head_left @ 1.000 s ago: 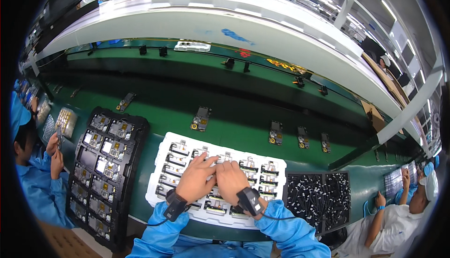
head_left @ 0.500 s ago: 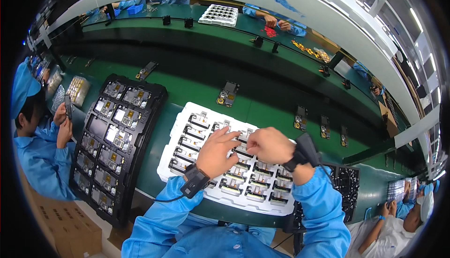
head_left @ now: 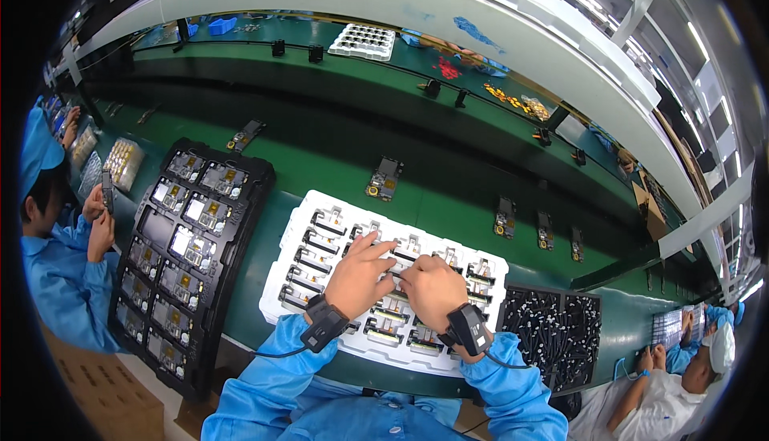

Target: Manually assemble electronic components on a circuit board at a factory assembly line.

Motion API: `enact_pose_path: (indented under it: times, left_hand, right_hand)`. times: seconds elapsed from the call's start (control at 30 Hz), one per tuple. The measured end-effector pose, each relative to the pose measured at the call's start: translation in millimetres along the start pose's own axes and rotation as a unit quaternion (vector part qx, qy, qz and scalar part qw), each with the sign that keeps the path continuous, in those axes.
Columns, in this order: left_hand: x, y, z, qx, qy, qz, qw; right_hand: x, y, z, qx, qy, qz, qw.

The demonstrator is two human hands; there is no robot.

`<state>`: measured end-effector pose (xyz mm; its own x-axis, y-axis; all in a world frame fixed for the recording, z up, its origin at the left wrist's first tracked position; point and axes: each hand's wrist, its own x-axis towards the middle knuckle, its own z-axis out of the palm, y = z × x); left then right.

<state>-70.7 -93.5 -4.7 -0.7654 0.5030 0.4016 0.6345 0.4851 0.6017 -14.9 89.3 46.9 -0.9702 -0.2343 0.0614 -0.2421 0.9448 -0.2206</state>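
Observation:
In front of me lies a white moulded tray [head_left: 276, 281], its pockets filled with rows of small electronic parts [head_left: 313, 258] that have black bars. My left hand [head_left: 360, 279] rests over the middle of the tray, fingers spread and partly bent, the tips reaching toward my right hand. Curled closed beside it, my right hand [head_left: 436, 287] has its fingertips down at a pocket next to my left thumb. Whatever is between its fingers is hidden. Both wrists carry a black strapped device [head_left: 327, 322] with a cable.
A black tray [head_left: 210, 258] of circuit-board modules stands tilted at left. Loose boards [head_left: 384, 178] lie on the green belt [head_left: 320, 157] beyond. At right is a black bin [head_left: 553, 329] of small dark parts. Co-workers sit left [head_left: 68, 241] and right [head_left: 661, 397].
My right hand has moved left and down, closer to my left hand. The left fingers have drawn in a little. The whole view has shifted slightly.

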Motion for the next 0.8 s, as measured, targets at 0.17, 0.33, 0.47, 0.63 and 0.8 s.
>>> enact_pose_path:
  times: [0.17,0.33,0.47,0.63,0.8]
  left_hand:
    - [0,0,-1,-0.005,-0.004,-0.002,1.000]
    - [0,-2,-2,-0.041,-0.005,0.005,0.999]
    - [0,-2,-3,-0.070,0.010,-0.010,0.997]
    - [1,-2,-1,-0.053,0.010,-0.004,0.999]
    - [0,-3,-4,-0.051,0.008,-0.015,0.999]
  right_hand:
    - [4,-10,12,-0.023,0.044,0.042,0.998]
    - [6,-10,5,-0.026,0.049,0.046,0.997]
    - [5,-17,9,-0.095,0.017,0.025,0.995]
    - [0,-27,18,-0.100,0.068,0.012,0.993]
    - [6,-29,14,-0.097,0.056,0.035,0.993]
